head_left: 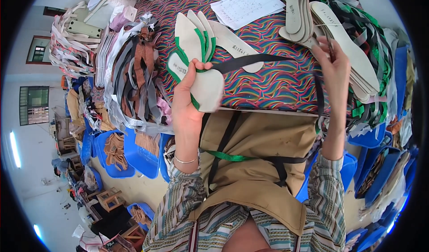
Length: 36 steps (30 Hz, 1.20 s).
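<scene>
Held item: a fan of pale shoe insoles [196, 51] with green-edged straps, clamped in the left hand [187, 101], fingers wrapped shut around the heel ends, thumb across the front; the stack sits over the near-left part of the table, its long axis running from the hand up and away, toes pointing toward the far side and spreading slightly rightward. A black strap [261, 58] runs from this bundle rightward across the cloth. Right hand [334, 64]: raised at the right side of the table, fingers pinched closed on thin dark straps at the edge of a stack of white insoles [346, 42] lying long-axis diagonal, toes far-left. Surface: table under a multicoloured wavy-pattern cloth [277, 80], its near edge just above the person's lap; bare cloth lies between the two hands. Paper: one white printed sheet [246, 5], rectangular, at the far centre, tilted. A second insole pile [295, 11] stands just right of it. Left margin: heaped brown, grey and silver straps [134, 73] crowding the table edge. Below: blue plastic bins [129, 151] on the floor at left and right, holding tan pieces. Lap: tan apron [259, 162] crossed by black and green ribbons.
</scene>
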### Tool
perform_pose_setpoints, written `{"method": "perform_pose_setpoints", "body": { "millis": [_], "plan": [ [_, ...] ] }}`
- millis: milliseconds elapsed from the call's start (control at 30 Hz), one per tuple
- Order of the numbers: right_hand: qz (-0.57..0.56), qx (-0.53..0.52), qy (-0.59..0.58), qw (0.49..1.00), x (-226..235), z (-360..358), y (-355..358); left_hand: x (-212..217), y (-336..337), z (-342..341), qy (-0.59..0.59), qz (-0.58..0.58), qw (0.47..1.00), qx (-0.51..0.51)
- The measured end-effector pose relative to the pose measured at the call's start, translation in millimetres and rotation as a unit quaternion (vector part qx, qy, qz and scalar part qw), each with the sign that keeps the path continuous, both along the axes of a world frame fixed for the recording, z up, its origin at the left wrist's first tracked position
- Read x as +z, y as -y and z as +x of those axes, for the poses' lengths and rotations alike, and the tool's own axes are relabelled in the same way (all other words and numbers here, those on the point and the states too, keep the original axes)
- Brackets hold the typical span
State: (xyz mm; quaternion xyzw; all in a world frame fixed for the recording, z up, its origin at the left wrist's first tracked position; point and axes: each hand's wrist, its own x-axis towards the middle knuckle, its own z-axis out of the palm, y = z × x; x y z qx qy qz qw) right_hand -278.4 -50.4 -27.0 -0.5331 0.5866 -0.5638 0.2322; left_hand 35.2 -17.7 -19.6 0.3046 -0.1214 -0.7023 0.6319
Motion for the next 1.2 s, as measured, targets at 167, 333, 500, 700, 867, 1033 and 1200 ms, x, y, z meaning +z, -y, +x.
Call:
{"method": "perform_pose_setpoints", "body": {
  "millis": [167, 333, 500, 700, 867, 1033, 1200],
  "plan": [
    [0.082, 0.198, 0.193, 0.958, 19, 69, -41, -6, -7, 11, -0.100, 0.005, 0.995, 0.007],
    [0.228, 0.317, 0.418, 0.820, 23, 112, -79, -6, -9, 4, -0.124, 0.035, 0.991, 0.041],
    [0.276, 0.350, 0.568, 0.692, 2, 141, -90, 4, -25, -1, 0.006, -0.004, 0.999, 0.034],
    [0.265, 0.340, 0.621, 0.655, -3, 154, -85, 4, -43, -13, 0.033, -0.042, 0.994, 0.096],
    [0.241, 0.330, 0.598, 0.689, -10, 157, -86, 0, -49, -17, 0.083, -0.039, 0.987, 0.135],
    [0.236, 0.291, 0.560, 0.739, -12, 153, -84, -3, -49, -17, 0.079, -0.038, 0.989, 0.123],
    [0.169, 0.312, 0.314, 0.881, 6, 132, -64, 5, -52, -19, 0.127, -0.023, 0.982, 0.135]
  ]
}}
